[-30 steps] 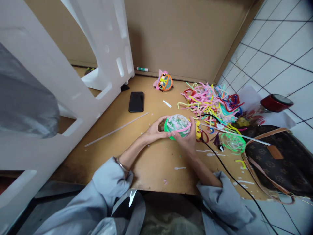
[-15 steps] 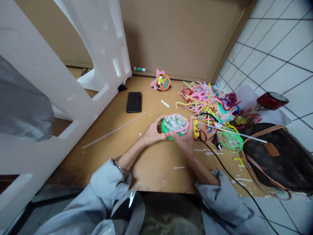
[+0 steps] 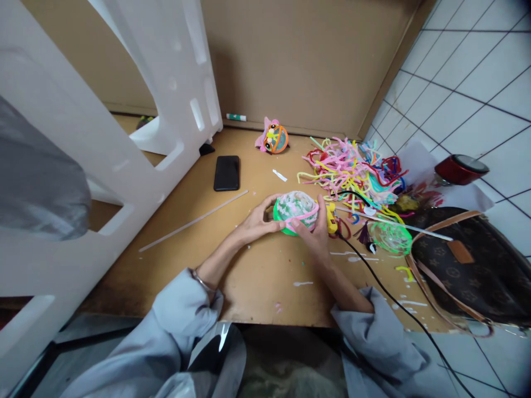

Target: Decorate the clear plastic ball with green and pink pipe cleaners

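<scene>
A rounded, clear-looking ball [image 3: 295,204] with a green rim and a pink strip across its front is held between both my hands over the table. My left hand [image 3: 261,220] grips its left side, thumb across the lower front. On the right side my right hand [image 3: 313,228] is closed round it, the thumb on the pink strip. Just right of that hand lies a yellow tool [image 3: 332,218] with a black cord. A similar green-edged piece [image 3: 392,237] rests further right, and a decorated pink and orange ball with eyes [image 3: 276,137] sits at the back.
Colourful fuzzy strips [image 3: 352,171] are heaped at the back right, near a red-sided object [image 3: 462,168] and a brown bag [image 3: 473,265]. A black phone [image 3: 227,173] and a clear stick [image 3: 193,221] lie left. A white plastic panel [image 3: 166,110] stands along the left edge.
Both hands have shifted very slightly left with the ball, and the pink strip on it now slants a little more. My grip on it is kept.
</scene>
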`<state>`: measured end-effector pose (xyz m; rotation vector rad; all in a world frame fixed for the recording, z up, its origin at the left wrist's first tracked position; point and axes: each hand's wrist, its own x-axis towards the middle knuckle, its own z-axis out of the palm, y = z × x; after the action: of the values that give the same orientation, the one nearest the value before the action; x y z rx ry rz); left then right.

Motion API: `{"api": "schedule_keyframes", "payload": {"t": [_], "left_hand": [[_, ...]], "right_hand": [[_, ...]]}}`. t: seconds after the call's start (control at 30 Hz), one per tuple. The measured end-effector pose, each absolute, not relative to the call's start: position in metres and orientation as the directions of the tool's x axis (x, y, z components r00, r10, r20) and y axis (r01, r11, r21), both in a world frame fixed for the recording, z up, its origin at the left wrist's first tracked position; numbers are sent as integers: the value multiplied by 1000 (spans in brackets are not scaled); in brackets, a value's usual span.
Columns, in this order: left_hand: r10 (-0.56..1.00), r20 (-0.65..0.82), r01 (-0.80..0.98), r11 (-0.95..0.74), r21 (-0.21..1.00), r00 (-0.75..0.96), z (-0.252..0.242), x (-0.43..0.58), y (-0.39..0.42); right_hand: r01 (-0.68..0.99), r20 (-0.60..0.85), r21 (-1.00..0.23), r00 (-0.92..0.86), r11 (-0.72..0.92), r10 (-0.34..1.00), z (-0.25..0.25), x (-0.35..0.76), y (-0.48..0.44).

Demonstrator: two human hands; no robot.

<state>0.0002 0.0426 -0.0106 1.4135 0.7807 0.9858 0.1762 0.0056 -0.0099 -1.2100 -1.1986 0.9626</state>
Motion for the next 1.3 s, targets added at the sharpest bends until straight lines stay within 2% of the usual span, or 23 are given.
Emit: {"api": "schedule_keyframes", "payload": {"t": [0.27,0.4,0.57,0.73,0.83,0.9,0.97,1.07,1.13,1.2,1.3], "left_hand": [[869,132,-156,-64,986,476,-6,-8,42],[894,110,-108,-70,992,434,-9,-2,42],[927,179,-56,-170,984,329,-13,3,43],[923,267,-42,-266,963,278,-9,-4,46],[933,277,-24,-279,960,230,-9,-10,49],[943,284,-43,-281,959,174,-11,-14,52],[955,271,-87,-262,961,122,-13,-18,56],[965,234,-85,-225,971,118,-13,-25,61],[965,220,-12,-221,975,144,-11,-31,63],[964,199,70,-214,974,178,-7,-37,64],[963,171,156,-206,966,210,-3,-44,64]], "right_hand": [[61,204,-979,171,196,964,-14,176,7],[100,219,-974,149,205,964,-15,176,6],[140,266,-957,89,253,960,-17,177,5],[197,388,-907,44,373,921,-19,175,2],[283,480,-845,23,455,877,-16,179,2],[426,558,-763,55,486,828,-10,188,6],[620,634,-658,150,427,758,-1,201,12],[835,619,-522,229,176,751,8,222,21],[919,472,-392,245,-48,847,9,231,25],[952,300,-239,261,-192,917,6,234,27],[963,134,-115,257,-243,957,2,233,27]]}}
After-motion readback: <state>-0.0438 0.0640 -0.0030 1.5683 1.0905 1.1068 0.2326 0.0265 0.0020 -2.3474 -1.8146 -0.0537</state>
